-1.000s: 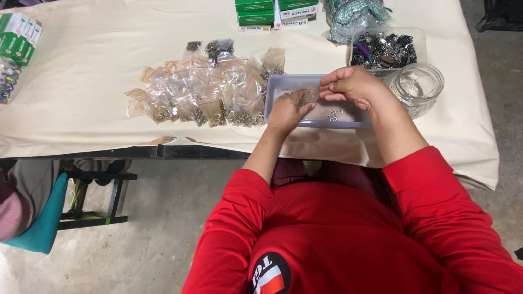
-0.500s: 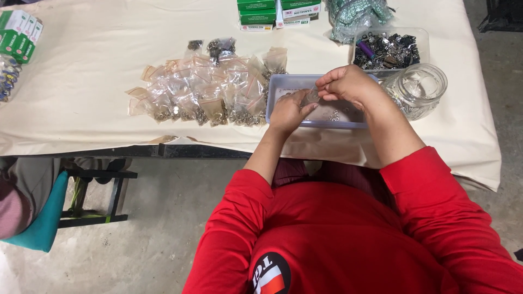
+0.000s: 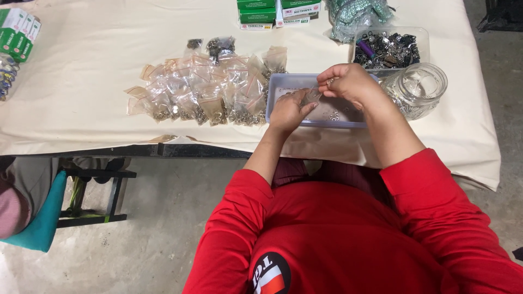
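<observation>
Hands meet over a shallow grey plastic tray (image 3: 283,81) that sits near the front edge of the cloth-covered table (image 3: 81,98), toward its right half. The left hand (image 3: 289,110) pinches a small clear zip bag (image 3: 312,96) by its lower part, fingers closed on the film, while the right hand (image 3: 348,83) curls over from above with its fingertips pressed together at the bag's mouth — whether they grip the film or a small metal piece I cannot tell. The bag hangs just above the tray, where a few loose small metal parts (image 3: 333,115) lie on the bottom. A bag like this looks very light, thin and limp, likely slick between the fingers, so it is best held at the stiffer zip strip or a corner; the tiny parts would probably roll and scatter if tipped. To the left of the tray, touching its corner, lies a spread of filled zip bags (image 3: 201,92). Just right of the tray stands an empty cut-glass jar (image 3: 417,90) — fragile by its look — and behind it a clear tub of dark metal clips (image 3: 389,49). Green boxes (image 3: 259,11) line the back edge.
</observation>
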